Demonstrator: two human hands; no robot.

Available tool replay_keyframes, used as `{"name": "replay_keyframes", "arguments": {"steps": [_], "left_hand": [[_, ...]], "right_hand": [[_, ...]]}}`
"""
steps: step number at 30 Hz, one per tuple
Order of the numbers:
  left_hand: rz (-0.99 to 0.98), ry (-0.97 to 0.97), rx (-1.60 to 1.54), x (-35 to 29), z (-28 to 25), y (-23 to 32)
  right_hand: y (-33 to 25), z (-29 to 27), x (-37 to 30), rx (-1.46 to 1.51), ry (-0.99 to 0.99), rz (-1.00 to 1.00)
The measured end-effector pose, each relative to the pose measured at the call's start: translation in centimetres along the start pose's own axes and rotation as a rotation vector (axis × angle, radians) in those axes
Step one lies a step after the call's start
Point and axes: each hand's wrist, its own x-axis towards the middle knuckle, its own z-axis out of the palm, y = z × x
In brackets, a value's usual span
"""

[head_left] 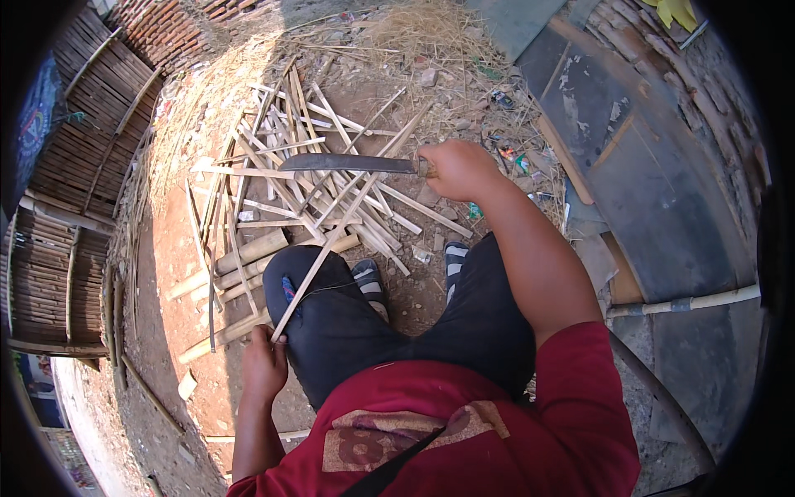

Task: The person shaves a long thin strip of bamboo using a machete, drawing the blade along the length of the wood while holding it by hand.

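My right hand (460,170) is closed round the handle of a machete (352,163), its long dark blade pointing left over a heap of split strips. In my left hand (264,364), beside my left knee, is the near end of a long pale bamboo strip (325,250). The strip slants up and to the right, across my left thigh, and its far part crosses the line of the blade. Whether blade and strip touch, I cannot tell. Beyond my knees lies the loose pile of bamboo strips (277,137), crossing one another on the dirt.
Thicker bamboo poles (228,335) lie left of my left leg. Slatted bamboo panels (99,141) stand at the far left. Dark boards (662,215) lean along the right side, with a pale pole (687,302) across them. Straw (439,33) and litter cover the ground ahead.
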Motion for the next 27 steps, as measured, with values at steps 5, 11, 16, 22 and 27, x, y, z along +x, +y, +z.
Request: {"name": "replay_keyframes", "arguments": {"steps": [5, 11, 16, 22, 27], "left_hand": [[-0.072, -0.101, -0.075, 0.3, -0.3, -0.2], [-0.029, -0.063, -0.021, 0.8, 0.9, -0.7], [-0.119, -0.169, -0.018, 0.8, 0.0, -0.3], [-0.016, -0.115, -0.147, 1.2, 0.3, -1.4], [-0.038, -0.157, -0.168, 1.5, 0.2, -1.6]], "right_hand": [[-1.8, 1.7, 0.0, -0.076, -0.121, -0.183], [1.1, 2.5, 1.6, 0.194, -0.06, -0.07], [3.0, 2.6, 2.2, 0.197, -0.007, 0.044], [-1.7, 2.9, 0.8, -0.044, -0.18, -0.251], [2.3, 1.9, 2.4, 0.128, -0.095, 0.025]]}}
